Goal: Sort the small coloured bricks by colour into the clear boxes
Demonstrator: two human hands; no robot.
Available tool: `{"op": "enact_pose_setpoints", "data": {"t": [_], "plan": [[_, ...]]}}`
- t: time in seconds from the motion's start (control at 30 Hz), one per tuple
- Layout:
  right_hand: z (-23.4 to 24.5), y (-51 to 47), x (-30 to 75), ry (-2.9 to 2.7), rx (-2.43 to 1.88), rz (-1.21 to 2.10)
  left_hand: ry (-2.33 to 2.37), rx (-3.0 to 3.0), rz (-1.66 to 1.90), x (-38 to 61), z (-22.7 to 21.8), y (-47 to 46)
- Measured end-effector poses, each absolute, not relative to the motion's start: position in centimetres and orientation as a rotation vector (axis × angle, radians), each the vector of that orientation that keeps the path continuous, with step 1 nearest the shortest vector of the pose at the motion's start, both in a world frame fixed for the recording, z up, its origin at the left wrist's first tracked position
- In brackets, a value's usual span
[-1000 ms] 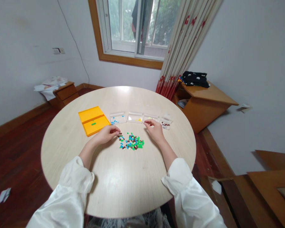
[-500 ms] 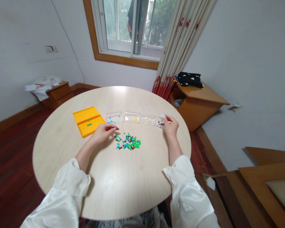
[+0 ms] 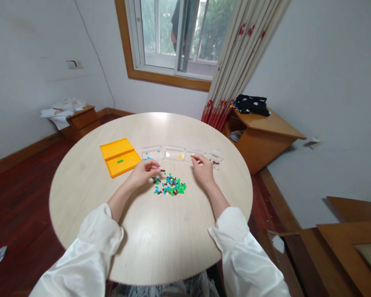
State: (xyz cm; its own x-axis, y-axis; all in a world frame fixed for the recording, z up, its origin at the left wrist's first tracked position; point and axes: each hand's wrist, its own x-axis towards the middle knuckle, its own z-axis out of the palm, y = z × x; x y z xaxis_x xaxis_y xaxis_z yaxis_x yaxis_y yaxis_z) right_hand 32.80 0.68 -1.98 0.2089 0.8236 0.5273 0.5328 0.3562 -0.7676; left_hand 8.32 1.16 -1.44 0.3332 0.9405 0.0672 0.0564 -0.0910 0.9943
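Observation:
My left hand [image 3: 144, 172] is closed in a pinch on a small brown building brick [image 3: 163, 170], just above the left side of a loose pile of bricks [image 3: 174, 186] in green, blue, brown and pale colours. In front of the third clear tray [image 3: 191, 153] hovers my right hand [image 3: 203, 168], its fingers bent and slightly apart, with nothing visible in them. The fourth clear tray [image 3: 215, 157], to its right, contains several brown bricks [image 3: 215, 163]. Blue pieces lie in the first clear tray [image 3: 156, 153] and yellow ones in the second clear tray [image 3: 174, 153].
An open orange case [image 3: 123, 167] with a few green bricks lies left of the trays on the round wooden table [image 3: 160, 243]. Behind the table are a window [image 3: 173, 37] and a curtain [image 3: 231, 62]. A wooden cabinet [image 3: 262, 138] stands at the right.
My right hand has moved left from the tray of brown bricks to the front of the third tray. My left hand, still with the brown brick, has shifted slightly right, nearer the pile.

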Motion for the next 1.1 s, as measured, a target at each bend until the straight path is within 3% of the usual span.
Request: {"op": "enact_pose_setpoints", "data": {"t": [0.3,0.77,0.93,1.1], "plan": [[-2.3,-1.5,27.4,-1.707,-1.131,0.698,1.013,1.58,1.0,8.9,-1.3,0.8],[-2.6,-1.2,26.2,-1.517,-1.093,0.848,1.046,1.686,0.955,9.6,-1.1,0.3],[-2.1,-0.3,28.0,-1.434,-1.127,0.77,1.053,1.698,0.987,9.5,-1.3,0.6],[-2.0,1.6,33.7,-1.258,-1.332,0.374,1.081,1.677,0.996,9.4,-1.5,0.8]]}}
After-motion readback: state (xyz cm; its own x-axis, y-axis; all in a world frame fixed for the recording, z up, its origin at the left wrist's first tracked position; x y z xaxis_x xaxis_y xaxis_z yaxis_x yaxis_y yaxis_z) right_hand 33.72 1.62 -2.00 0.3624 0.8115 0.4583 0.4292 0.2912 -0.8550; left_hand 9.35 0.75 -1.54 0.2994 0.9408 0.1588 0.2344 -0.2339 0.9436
